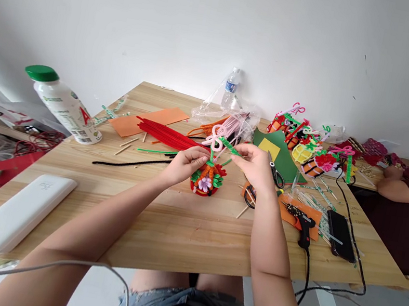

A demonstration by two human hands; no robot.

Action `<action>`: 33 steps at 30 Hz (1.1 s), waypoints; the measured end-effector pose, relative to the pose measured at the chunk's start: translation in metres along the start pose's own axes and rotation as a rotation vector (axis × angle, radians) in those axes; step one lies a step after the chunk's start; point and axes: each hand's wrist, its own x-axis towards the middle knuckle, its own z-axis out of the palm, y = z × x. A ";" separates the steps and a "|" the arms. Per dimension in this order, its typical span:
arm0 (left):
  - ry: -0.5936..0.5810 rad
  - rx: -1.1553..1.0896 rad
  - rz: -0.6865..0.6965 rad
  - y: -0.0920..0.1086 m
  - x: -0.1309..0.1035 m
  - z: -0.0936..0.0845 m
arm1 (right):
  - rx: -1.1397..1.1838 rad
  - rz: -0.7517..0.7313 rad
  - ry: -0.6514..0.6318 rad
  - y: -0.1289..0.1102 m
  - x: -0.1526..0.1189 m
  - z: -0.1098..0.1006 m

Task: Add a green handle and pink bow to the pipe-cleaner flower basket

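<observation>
The left arm (94,236) slants up to the left grip (185,166), which pinches with its thumb (198,162). The right arm (273,239) stands straighter below the right grip (258,166), which pinches too, its fingers (245,149) pointing toward the left grip nearby.

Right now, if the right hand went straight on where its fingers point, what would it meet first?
Most likely the pink loops above the small flowered ornament, just left of the green fuzzy strip in the right hand; depth between them is hard to judge.

Green strip (229,146), lilac flower (205,184), red bundle (173,136).
</observation>
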 end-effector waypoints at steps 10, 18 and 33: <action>0.040 -0.046 -0.061 -0.003 0.001 -0.003 | -0.272 -0.221 0.113 -0.009 -0.005 0.001; 0.271 -0.009 -0.203 -0.017 0.008 -0.010 | -0.242 -0.211 0.135 -0.013 -0.008 -0.001; 0.400 -0.061 -0.398 -0.070 0.016 -0.025 | -0.144 -0.208 0.228 -0.012 -0.006 -0.005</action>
